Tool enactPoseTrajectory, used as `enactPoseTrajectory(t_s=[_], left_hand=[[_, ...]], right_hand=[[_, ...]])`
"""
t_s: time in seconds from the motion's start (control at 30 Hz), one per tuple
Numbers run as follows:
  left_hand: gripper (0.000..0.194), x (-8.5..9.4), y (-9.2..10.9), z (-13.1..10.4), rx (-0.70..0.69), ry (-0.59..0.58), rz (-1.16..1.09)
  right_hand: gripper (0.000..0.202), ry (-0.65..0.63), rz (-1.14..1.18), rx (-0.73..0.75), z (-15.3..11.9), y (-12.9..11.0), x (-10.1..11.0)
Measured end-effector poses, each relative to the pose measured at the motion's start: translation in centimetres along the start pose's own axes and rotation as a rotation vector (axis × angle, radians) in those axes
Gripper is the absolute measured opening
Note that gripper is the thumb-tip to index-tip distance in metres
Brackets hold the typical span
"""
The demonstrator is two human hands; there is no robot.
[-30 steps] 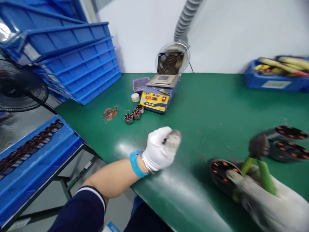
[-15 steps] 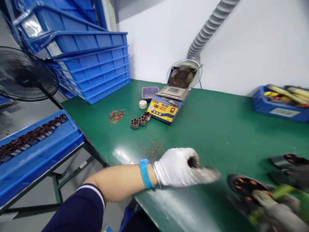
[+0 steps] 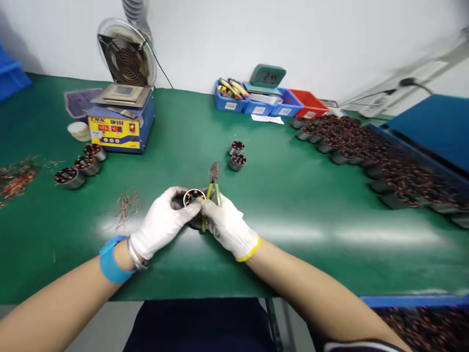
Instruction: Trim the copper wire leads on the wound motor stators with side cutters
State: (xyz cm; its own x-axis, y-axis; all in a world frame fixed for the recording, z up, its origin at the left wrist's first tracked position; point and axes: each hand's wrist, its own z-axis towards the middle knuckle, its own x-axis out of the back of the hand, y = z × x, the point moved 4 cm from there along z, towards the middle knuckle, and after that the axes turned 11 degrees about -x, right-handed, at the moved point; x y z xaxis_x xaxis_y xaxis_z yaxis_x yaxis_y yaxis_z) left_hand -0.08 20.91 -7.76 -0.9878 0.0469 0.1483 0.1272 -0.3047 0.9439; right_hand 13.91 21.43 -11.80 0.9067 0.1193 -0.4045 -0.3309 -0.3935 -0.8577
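Observation:
Near the front of the green table, my left hand, in a white glove, is closed around a ring-shaped motor stator with copper windings inside a metal rim. Its open face points upward. My right hand, gloved too, grips green-handled cutting pliers, their jaws pointing away from me. The right thumb and fingertips also press against the stator's near right side. My fingers hide its lower part. Beyond the pliers stand two more stators.
At the left, several stators stand before a blue-yellow solder pot, with copper wire scraps nearby. Small bins line the back wall. Rows of stators fill the right side beside a blue tray.
The view has swung right. My left hand, earlier reaching out with nothing in it, is now around the stator. My right hand, earlier blurred at lower right, is now beside it with the pliers.

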Motion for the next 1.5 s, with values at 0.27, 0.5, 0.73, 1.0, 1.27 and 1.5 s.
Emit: enactPoseTrajectory(t_s=[0.27,0.5,0.73,1.0,1.27,1.5], left_hand=[[0.022,1.3,0.0,-0.1,0.199,-0.431,0.253],[0.021,1.2,-0.2,0.3,0.121,-0.344,0.311],[0.02,4.1,-0.2,1.1,-0.054,0.39,-0.162],[0.016,-0.1,1.0,0.8,0.011,-0.113,0.444],[0.041,4.5,2.0,1.2,-0.029,0.163,0.091],[0.077,1.4,0.3,-0.8,0.296,-0.297,-0.022]], right_hand=[[0.043,0.148,-0.847,0.258,-3.7,-2.7,3.1],[0.031,-0.352,-1.275,0.876,-5.2,-0.4,-0.1],[0.029,-0.331,-1.332,0.892,-4.6,0.4,-0.7],[0.034,-0.336,-1.372,0.795,-4.7,0.8,-1.2],[0.039,-0.24,-1.046,0.725,-6.1,-0.2,-0.7],[0.033,0.207,-1.262,0.619,-5.0,-4.1,3.1]])
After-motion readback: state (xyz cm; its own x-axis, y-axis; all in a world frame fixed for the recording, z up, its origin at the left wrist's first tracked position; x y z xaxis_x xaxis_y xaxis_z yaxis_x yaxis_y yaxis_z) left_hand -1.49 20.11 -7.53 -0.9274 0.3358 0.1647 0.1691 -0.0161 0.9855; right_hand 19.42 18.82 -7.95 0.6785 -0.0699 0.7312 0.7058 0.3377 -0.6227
